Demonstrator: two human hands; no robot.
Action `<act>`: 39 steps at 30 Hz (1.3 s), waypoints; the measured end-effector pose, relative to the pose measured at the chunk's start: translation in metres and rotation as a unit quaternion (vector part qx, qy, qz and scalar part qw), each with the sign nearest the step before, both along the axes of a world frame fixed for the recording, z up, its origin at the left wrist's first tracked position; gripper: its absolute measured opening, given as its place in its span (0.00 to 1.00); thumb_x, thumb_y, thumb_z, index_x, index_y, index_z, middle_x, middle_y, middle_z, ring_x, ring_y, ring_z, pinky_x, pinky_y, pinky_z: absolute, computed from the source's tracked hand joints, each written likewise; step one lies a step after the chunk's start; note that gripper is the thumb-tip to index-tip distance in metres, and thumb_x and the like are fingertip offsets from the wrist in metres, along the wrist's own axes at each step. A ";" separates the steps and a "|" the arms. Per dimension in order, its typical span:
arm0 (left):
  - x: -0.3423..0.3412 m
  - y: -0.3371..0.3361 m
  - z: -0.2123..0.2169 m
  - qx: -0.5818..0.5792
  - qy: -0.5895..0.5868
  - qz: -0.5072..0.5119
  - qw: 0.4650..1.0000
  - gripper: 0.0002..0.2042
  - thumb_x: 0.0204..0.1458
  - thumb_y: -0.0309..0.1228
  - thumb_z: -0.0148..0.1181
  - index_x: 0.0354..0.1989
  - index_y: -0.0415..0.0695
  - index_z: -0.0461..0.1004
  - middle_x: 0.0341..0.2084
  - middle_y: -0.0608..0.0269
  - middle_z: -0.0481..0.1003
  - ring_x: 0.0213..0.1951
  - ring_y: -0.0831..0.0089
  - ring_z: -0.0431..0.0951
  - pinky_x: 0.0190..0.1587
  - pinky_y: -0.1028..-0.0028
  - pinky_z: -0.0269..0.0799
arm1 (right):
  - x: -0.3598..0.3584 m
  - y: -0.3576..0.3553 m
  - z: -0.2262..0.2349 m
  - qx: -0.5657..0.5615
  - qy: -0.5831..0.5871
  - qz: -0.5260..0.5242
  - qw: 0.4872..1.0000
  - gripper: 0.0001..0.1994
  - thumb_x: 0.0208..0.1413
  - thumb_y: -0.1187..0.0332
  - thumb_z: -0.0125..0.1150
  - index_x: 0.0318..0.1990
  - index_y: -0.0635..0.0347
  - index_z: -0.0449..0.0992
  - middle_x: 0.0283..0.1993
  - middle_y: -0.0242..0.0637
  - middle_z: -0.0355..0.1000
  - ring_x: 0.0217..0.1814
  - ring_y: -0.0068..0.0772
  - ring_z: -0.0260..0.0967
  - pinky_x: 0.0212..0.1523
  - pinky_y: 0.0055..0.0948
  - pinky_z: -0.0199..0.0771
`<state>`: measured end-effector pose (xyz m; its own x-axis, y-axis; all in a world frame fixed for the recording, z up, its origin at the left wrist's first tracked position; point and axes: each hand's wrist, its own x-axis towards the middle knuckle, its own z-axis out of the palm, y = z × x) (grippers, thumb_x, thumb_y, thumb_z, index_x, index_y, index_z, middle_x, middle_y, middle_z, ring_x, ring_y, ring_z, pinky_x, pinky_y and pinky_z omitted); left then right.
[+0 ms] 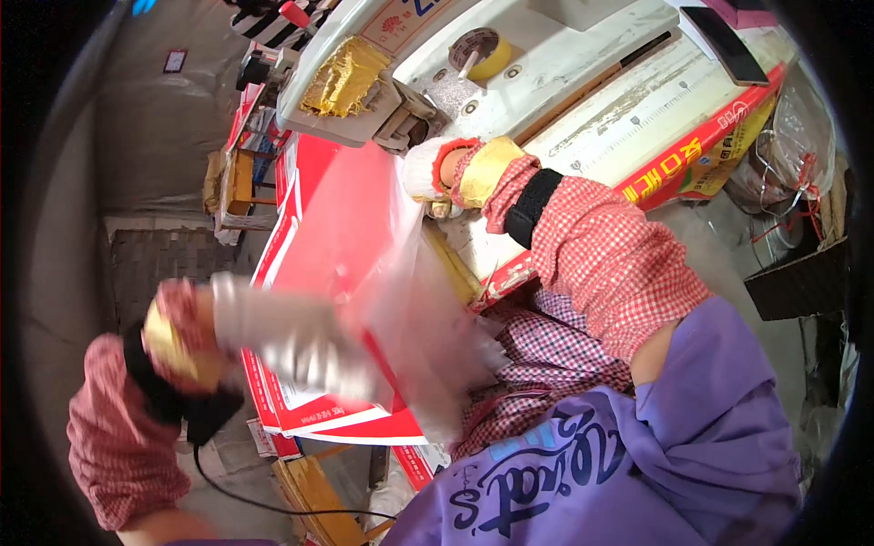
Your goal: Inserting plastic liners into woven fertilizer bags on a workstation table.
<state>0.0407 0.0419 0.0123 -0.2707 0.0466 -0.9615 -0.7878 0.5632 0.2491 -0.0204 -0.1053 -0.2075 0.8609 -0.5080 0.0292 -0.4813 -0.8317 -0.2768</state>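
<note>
both hands wear gloves. left hand [273, 341], blurred at the lower left of the frame, looks closed on the near end of the thin clear plastic bag [401, 273]; i cannot make out its fingers. right hand [432, 173], at upper centre, pinches the bag's far edge just beside the white sealing machine [546, 64]. i see the bag stretched between them over the stack of flat red-and-white cardboard sheets [314, 227]. a dark phone [726, 44] lies on the worktop at upper right.
</note>
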 end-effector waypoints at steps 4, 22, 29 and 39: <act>-0.008 0.073 0.023 -0.082 -0.264 -0.053 0.960 0.16 0.44 0.46 0.60 0.25 0.44 0.80 0.20 0.56 0.76 0.28 0.58 0.79 0.31 0.63 0.74 | 0.010 0.010 0.005 -0.040 0.080 -0.007 0.996 0.11 0.51 0.63 0.55 0.39 0.48 0.81 0.42 0.36 0.77 0.47 0.33 0.73 0.46 0.41 0.72; -0.085 0.054 -0.024 -0.081 -0.167 -0.208 0.960 0.15 0.50 0.40 0.58 0.43 0.49 0.79 0.41 0.64 0.78 0.43 0.67 0.78 0.43 0.59 0.69 | 0.000 0.129 0.005 -0.081 -0.140 -0.368 0.916 0.09 0.54 0.66 0.51 0.35 0.61 0.75 0.29 0.43 0.74 0.32 0.37 0.74 0.29 0.33 0.73; -0.038 -0.046 0.035 -0.275 -0.452 -0.290 0.797 0.18 0.50 0.43 0.58 0.46 0.48 0.78 0.46 0.60 0.75 0.48 0.71 0.74 0.56 0.63 0.64 | 0.014 0.109 0.017 -0.185 -0.005 -0.244 0.952 0.08 0.49 0.66 0.56 0.31 0.56 0.81 0.32 0.39 0.77 0.29 0.36 0.74 0.29 0.34 0.72; -0.050 0.078 -0.025 -0.120 0.019 -0.221 0.968 0.11 0.47 0.38 0.59 0.34 0.45 0.77 0.30 0.61 0.76 0.36 0.64 0.75 0.39 0.64 0.71 | 0.022 0.105 0.003 -0.098 -0.213 -0.332 0.914 0.08 0.51 0.69 0.54 0.32 0.63 0.78 0.23 0.37 0.74 0.24 0.33 0.74 0.23 0.36 0.72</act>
<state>-0.0097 0.1204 -0.0123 -0.3115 -0.0578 -0.9485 -0.4502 0.8880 0.0937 0.0017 0.0001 -0.2047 0.2538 -0.8636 0.4356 -0.7809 -0.4487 -0.4346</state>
